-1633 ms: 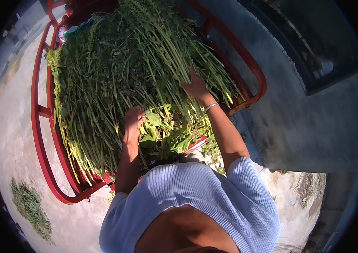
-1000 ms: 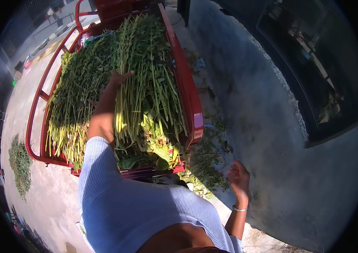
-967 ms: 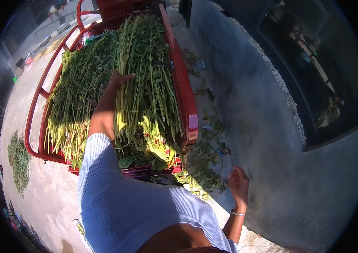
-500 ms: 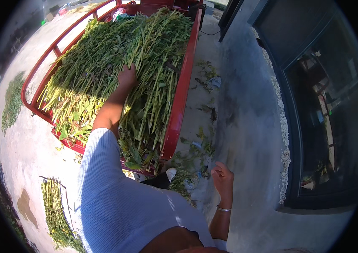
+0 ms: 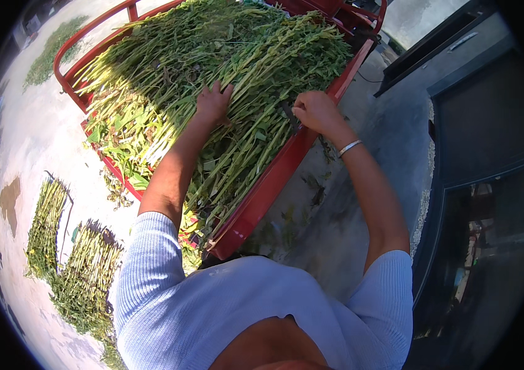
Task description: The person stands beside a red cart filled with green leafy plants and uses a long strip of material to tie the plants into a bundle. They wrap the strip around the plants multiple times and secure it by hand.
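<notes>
Cut leafy green stalks [image 5: 243, 92] lie heaped in the red cargo bed [image 5: 262, 197] of a cart in front of me. My left hand [image 5: 214, 103] rests on the stalks near the middle of the heap, its fingers apart. At the bed's right side, my right hand [image 5: 316, 112] is closed in a pinch, a bracelet on its wrist. A thin dark piece [image 5: 289, 116] shows at its fingertips, against the stalks; its kind is not clear.
Bundles of stalks [image 5: 86, 271] lie on the pale ground at the lower left, and more greenery [image 5: 55, 49] is spread farther off. A red rail [image 5: 89, 34] borders the bed's left side. A dark-framed glass door [image 5: 484, 228] stands at the right.
My right hand has risen from low beside the cart to the bed's right edge and closed on the dark piece. My left hand stays on the stalks; the view has turned and moved closer.
</notes>
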The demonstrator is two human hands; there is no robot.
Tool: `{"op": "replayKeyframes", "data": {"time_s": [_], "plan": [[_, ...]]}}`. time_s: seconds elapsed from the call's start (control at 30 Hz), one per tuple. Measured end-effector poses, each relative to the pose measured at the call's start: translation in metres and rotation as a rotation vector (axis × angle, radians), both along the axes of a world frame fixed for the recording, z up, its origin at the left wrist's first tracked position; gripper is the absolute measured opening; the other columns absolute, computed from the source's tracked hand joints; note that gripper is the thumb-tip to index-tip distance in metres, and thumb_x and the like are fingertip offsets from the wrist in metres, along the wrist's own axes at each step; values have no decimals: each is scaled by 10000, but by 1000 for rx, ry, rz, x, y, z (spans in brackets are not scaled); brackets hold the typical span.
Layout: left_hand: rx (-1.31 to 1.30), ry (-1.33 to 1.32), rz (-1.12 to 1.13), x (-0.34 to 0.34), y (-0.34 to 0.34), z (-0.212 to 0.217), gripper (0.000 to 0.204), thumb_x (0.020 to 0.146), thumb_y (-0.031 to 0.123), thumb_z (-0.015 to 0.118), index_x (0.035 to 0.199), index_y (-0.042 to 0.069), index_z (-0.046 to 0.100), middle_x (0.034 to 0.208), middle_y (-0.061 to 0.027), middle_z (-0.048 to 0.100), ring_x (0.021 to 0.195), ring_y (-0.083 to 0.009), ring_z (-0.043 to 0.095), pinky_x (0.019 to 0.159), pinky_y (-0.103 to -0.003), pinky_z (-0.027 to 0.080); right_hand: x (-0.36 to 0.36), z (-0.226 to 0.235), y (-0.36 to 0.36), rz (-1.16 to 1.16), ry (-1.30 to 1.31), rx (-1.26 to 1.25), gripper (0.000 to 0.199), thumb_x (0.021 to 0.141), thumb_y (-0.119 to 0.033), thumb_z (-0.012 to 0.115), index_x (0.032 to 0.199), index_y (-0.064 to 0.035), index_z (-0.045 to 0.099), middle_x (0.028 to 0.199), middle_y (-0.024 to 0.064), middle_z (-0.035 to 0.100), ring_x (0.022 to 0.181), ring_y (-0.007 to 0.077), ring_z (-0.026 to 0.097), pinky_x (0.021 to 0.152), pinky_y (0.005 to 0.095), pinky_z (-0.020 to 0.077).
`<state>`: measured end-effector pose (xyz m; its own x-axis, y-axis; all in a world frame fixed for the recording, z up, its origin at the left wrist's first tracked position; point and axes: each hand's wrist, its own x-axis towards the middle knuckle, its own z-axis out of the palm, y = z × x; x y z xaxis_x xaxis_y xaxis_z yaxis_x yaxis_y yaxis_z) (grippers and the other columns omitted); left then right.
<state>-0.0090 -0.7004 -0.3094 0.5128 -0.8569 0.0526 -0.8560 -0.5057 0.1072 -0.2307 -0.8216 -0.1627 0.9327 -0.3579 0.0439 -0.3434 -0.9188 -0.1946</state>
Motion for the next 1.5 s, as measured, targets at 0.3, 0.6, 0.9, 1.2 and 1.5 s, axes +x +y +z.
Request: {"op": "replayKeyframes", "data": {"time_s": [0.3, 0.6, 0.9, 1.2, 1.5], "plan": [[-96, 125, 56, 10, -11, -7, 877, 663, 703, 577, 1354, 210, 359, 1394, -148, 308, 1224, -410, 368, 976, -499, 353, 78, -111, -130, 698, 991, -138, 482, 713, -20, 572, 1182, -127, 594, 1137, 102, 607, 926, 296, 616, 733, 433, 497], [-244, 343, 184, 13, -17, 23, 784, 738, 545, 635, 1375, 209, 326, 1320, -157, 429, 1162, -341, 474, 956, -412, 404, 103, -133, -151, 1254, 819, -212, 70, 644, -62, 640, 711, -44, 650, 721, 140, 614, 694, 330, 587, 553, 454, 449], [-129, 103, 283, -3, -53, 45, 777, 670, 414, 744, 1331, 218, 386, 1304, -159, 428, 1179, -350, 440, 932, -447, 417, 123, -107, -212, 1193, 405, 361, 83, 705, -78, 619, 736, -4, 598, 634, 142, 574, 581, 276, 567, 522, 392, 437], [-488, 79, 36, -36, -139, 47, 319, 612, 235, 759, 876, 101, 641, 933, -82, 551, 918, -293, 519, 755, -387, 460, 166, -80, -227, 937, 86, 743, 115, 800, -44, 604, 725, 7, 535, 590, -1, 512, 524, 58, 484, 473, 233, 389], [-708, 373, 416, -32, -171, 20, 248, 701, 242, 721, 635, 48, 580, 659, -92, 525, 630, -287, 545, 551, -381, 430, 249, -40, -230, 951, 532, 926, 62, 820, -54, 601, 780, -7, 603, 662, 22, 597, 555, 64, 560, 499, 217, 449]]}}
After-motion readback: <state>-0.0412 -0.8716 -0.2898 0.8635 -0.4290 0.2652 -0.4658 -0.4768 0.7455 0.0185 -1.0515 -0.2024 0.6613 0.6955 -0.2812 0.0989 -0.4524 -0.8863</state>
